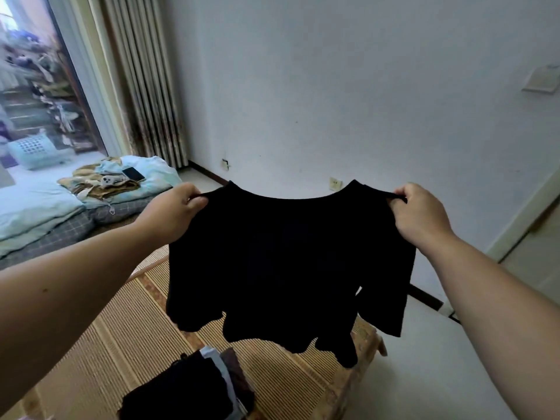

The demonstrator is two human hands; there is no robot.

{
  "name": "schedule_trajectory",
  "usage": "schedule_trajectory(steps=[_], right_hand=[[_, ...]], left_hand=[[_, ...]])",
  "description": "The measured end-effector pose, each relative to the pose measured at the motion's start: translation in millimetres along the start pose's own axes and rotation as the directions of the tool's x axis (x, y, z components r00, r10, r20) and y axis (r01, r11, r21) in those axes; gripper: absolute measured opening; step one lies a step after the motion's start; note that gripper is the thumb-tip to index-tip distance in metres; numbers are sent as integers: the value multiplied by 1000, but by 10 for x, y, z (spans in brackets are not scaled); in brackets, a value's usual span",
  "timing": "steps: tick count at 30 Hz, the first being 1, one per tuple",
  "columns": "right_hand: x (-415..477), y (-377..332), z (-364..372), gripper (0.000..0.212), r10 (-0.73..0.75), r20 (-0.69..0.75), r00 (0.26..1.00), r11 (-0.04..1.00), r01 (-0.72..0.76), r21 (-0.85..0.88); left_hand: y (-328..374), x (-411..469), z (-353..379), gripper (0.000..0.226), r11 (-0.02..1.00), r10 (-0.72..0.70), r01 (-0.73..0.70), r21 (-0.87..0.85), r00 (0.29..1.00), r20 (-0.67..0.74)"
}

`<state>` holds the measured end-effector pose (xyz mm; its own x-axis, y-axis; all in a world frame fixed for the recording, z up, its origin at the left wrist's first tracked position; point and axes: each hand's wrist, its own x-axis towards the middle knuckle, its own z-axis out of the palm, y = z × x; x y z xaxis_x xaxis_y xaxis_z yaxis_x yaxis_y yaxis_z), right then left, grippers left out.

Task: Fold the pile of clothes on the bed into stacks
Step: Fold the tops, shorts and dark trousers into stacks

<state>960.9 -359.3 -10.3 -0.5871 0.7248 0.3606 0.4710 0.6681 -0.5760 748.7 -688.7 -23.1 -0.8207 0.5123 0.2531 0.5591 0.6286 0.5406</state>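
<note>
Shirt [281,262] up in the air, black, spread wide between the two hands and hanging free. Hem and sleeves dangle below the wrists, and none of it touches the mat [121,328]. Left hand [174,210] pinches one shoulder, fingers curled tight on the cloth. Right hand [418,213] does the same at the other shoulder, and the neckline sags in a curve between them. Both arms are stretched forward.

By my read this is the shake-out step: one garment is lifted and squared up, and the fold itself is not yet begun. Below the left hand and nearer the body, a stack [194,386] of dark folded pieces sits on the mat, with a pale layer and a brownish one showing at its edge, so part of the job looks done. No loose pile is in sight from here.

Next move, I'd say: lower the shirt flat onto the open mat beneath the hands, beside the stack, with the shoulders level so it lands smooth. Then bring the sleeves in and fold. One lower corner under the right hand hangs longer and twisted, and that likely wants smoothing first. Far beyond the left hand lies bedding [60,207] with a phone [133,173] on it.
</note>
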Motion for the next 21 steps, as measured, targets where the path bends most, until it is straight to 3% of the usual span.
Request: schedule_trajectory(steps=[4, 7, 9, 14, 17, 21], right_hand=[[427, 331, 264, 11, -54, 190, 980, 998, 48, 35], [803, 433, 577, 17, -94, 377, 921, 995, 96, 13], [995, 435, 803, 18, -93, 436, 895, 995, 105, -2], [1460, 325, 1200, 18, -198, 398, 896, 968, 114, 226], [1575, 365, 1302, 18, -248, 313, 917, 909, 108, 402], [1420, 641, 1399, 23, -273, 303, 913, 850, 81, 521]], left_hand=[[115, 230, 329, 25, 995, -87, 87, 39, 996, 2], [141, 420, 567, 14, 943, -259, 256, 211, 966, -15], [140, 536, 671, 19, 889, -376, 377, 259, 925, -53], [286, 855, 799, 24, 837, -489, 540, 94, 813, -315], [366, 817, 819, 23, 877, -442, 478, -40, 773, -455], [313, 446, 1109, 16, 917, -370, 396, -49, 797, -477]])
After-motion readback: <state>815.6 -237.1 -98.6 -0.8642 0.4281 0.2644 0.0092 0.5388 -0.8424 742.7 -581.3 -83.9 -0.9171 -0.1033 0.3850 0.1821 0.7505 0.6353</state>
